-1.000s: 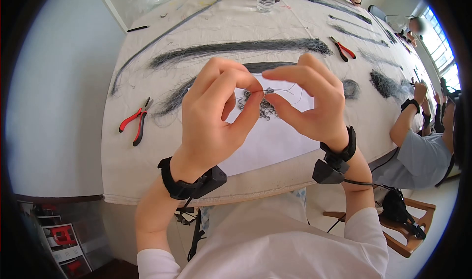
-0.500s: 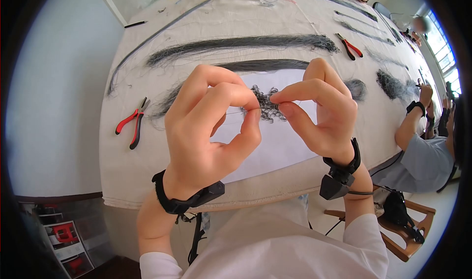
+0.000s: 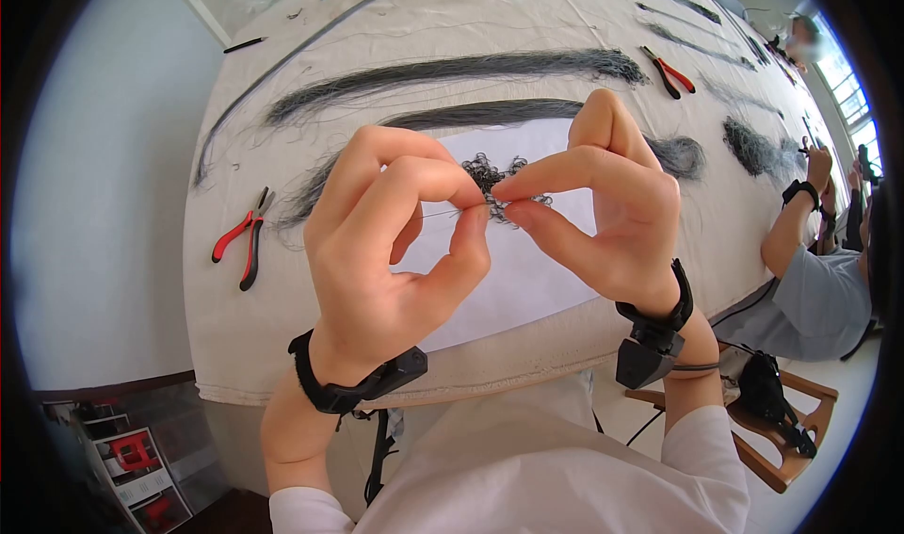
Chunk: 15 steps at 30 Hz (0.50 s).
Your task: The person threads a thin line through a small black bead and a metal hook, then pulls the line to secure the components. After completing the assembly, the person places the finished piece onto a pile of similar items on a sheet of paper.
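Dark hair all over this cream cloth-covered table (image 3: 282, 317), and both hands are raised above it. The left hand (image 3: 386, 251) has thumb and forefinger squeezed tight on a fine dark strand of hair (image 3: 443, 213). The right hand (image 3: 603, 214) meets it tip to tip, its thumb and forefinger closed on the same strand, other fingers fanned upward.

The strand hangs in the air between the two pinches, in front of one small curly clump of dark hair (image 3: 490, 169) on one white paper sheet (image 3: 527, 270). Two black wrist straps (image 3: 348, 388) (one per wrist). Two red-handled pliers: near pliers (image 3: 237, 237) left of the paper, far pliers (image 3: 670, 71) across the table. Two long dark hair bundles (image 3: 452, 68) lie beyond the paper. A co-worker's arm (image 3: 786, 233) rests at the right edge.
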### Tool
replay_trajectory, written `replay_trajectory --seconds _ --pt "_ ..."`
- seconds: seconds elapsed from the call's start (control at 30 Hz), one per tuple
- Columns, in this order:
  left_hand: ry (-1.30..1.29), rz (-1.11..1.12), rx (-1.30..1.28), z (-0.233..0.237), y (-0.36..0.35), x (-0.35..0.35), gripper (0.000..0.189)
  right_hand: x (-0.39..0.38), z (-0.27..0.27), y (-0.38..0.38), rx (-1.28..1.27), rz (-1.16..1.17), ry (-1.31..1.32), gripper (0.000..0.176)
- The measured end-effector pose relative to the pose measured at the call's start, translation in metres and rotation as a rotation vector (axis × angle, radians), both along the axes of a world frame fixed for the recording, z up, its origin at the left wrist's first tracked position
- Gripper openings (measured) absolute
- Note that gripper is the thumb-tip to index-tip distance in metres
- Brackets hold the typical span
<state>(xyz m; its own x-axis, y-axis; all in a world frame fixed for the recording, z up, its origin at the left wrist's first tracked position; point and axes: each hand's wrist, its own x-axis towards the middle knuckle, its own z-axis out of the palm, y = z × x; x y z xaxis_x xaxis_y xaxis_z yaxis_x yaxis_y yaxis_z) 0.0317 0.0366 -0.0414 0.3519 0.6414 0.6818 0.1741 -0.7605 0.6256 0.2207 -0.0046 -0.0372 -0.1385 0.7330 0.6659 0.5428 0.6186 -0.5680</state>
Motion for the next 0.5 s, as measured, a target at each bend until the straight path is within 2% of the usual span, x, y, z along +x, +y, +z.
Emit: replay_trajectory --seconds 0.5 --pt "0.007 -0.005 0.023 -0.0023 0.0010 0.0016 0.018 -0.0005 -0.0031 0.0008 0.072 -0.063 -0.039 0.031"
